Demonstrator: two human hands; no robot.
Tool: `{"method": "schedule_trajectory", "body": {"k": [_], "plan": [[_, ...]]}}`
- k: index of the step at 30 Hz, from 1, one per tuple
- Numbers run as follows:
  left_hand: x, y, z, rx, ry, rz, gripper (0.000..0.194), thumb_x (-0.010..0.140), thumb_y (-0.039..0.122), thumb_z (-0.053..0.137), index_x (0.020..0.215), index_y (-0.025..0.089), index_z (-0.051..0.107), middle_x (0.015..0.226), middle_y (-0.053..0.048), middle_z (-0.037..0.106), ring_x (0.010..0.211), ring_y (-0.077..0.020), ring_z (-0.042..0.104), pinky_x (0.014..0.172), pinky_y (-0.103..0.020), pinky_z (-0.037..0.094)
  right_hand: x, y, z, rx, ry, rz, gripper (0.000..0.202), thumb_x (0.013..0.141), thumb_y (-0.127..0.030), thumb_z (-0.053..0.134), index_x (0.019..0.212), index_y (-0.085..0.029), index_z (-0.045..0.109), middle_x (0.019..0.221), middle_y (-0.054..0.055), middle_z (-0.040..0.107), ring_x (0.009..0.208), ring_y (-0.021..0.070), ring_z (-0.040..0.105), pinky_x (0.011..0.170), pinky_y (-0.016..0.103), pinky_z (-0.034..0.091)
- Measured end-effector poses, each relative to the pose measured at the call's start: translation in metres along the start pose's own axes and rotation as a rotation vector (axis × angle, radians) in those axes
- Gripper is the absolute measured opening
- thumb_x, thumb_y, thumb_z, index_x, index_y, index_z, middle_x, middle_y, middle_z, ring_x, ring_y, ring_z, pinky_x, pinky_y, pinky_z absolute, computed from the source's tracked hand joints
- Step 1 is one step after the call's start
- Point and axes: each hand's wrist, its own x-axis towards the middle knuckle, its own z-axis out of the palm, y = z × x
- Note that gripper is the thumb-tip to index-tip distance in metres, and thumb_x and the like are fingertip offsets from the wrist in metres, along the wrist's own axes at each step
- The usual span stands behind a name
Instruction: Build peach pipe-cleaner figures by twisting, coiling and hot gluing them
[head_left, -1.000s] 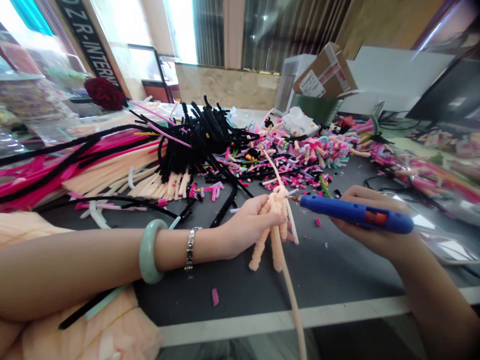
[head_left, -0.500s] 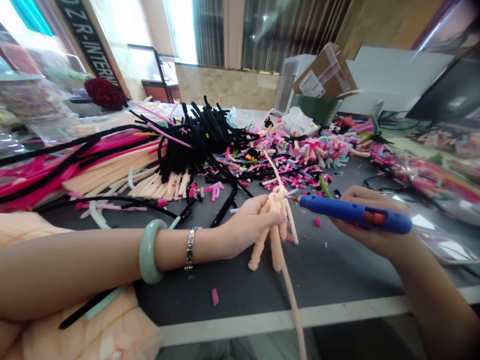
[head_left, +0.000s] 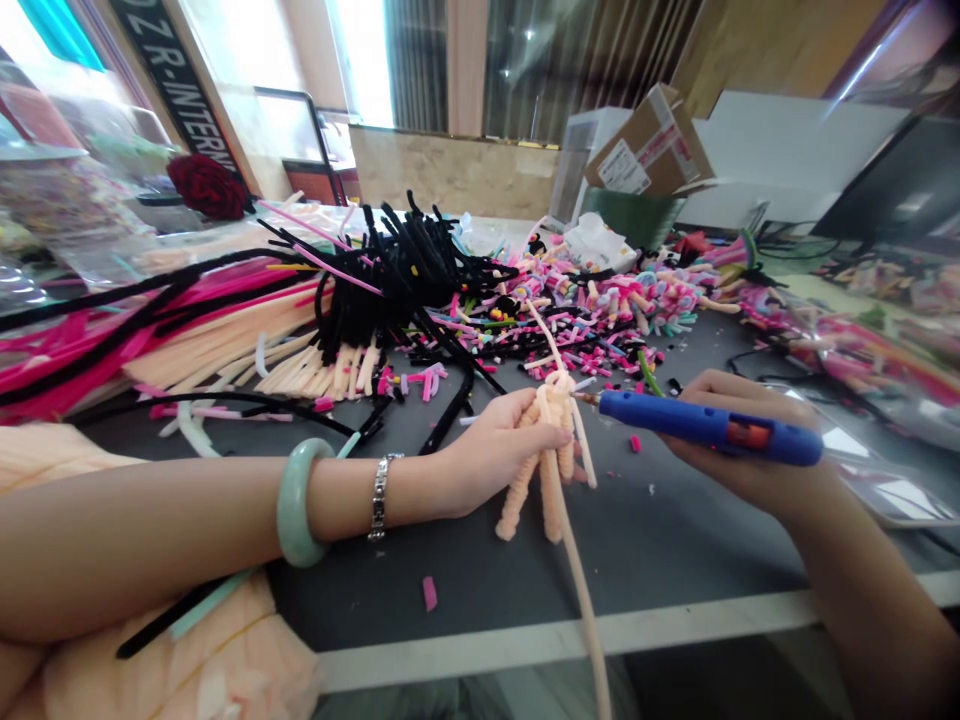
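1. At the back of the table [head_left: 487,590], a cardboard box [head_left: 682,130] is propped, tilted, on a green container [head_left: 634,222], whose inside is hidden.
2. At the far right, multicoloured pieces are seen through clear plastic [head_left: 896,355]; whether they are fully enclosed cannot be told.
3. The peach chenille figure [head_left: 556,400] is held above the near part of the table, its body pinched between the thumb and fingers of the left hand [head_left: 487,455].
4. The figure's long axis is held roughly upright in view, the ribbed legs pointed towards the near edge; a long stem [head_left: 577,575] is trailed over that edge.
5. The blue tool [head_left: 675,418] is gripped by the curled right hand [head_left: 731,480], its long axis nearly level and its tip directed left, at the figure's side; contact cannot be told.
6. On a dark banner [head_left: 180,100], "Z R-INTERN" can be read; print on the box's white label [head_left: 624,168] is too small.
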Motion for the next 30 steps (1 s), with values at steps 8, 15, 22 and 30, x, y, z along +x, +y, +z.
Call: {"method": "schedule_trajectory", "body": {"k": [8, 15, 22, 30], "plan": [[-0.0001, -0.0002, -0.0003, 0.019, 0.022, -0.020, 0.016, 0.078, 0.013, 0.058, 0.092, 0.014, 0.050, 0.077, -0.003, 0.065, 0.069, -0.0167, 0.069, 0.069, -0.030, 0.055, 0.0005, -0.0009, -0.0017, -0.021, 0.003, -0.011, 0.018, 0.072, -0.025, 0.069, 0.067, -0.021, 0.053, 0.071, -0.003, 0.053, 0.056, 0.0104, 0.052, 0.051, 0.023, 0.039], [-0.0005, -0.0009, -0.0009, 0.039, 0.042, -0.018, 0.022, 0.079, 0.013, 0.057, 0.096, 0.016, 0.044, 0.078, -0.002, 0.065, 0.070, -0.0173, 0.069, 0.071, -0.032, 0.055, 0.0004, 0.0002, -0.0021, -0.043, 0.001, -0.033, 0.016, 0.072, -0.024, 0.070, 0.068, -0.020, 0.054, 0.072, -0.003, 0.054, 0.057, 0.0097, 0.053, 0.052, 0.023, 0.040], [-0.0016, 0.0008, 0.0014, 0.022, 0.063, -0.039, 0.026, 0.079, 0.013, 0.056, 0.098, 0.016, 0.039, 0.077, -0.003, 0.066, 0.068, -0.0176, 0.069, 0.071, -0.034, 0.054, -0.0002, 0.0007, -0.0015, -0.086, 0.014, -0.053, 0.015, 0.072, -0.025, 0.070, 0.069, -0.021, 0.055, 0.072, -0.003, 0.054, 0.056, 0.0099, 0.052, 0.051, 0.023, 0.039], [-0.0006, -0.0013, -0.0031, 0.119, 0.057, -0.008, 0.022, 0.081, 0.024, 0.060, 0.094, 0.016, 0.045, 0.079, -0.003, 0.063, 0.073, -0.0175, 0.067, 0.073, -0.034, 0.052, 0.0022, 0.0019, -0.0012, -0.062, 0.015, -0.059, 0.013, 0.072, -0.025, 0.069, 0.069, -0.021, 0.057, 0.073, -0.002, 0.056, 0.058, 0.0118, 0.055, 0.053, 0.024, 0.041]]}}
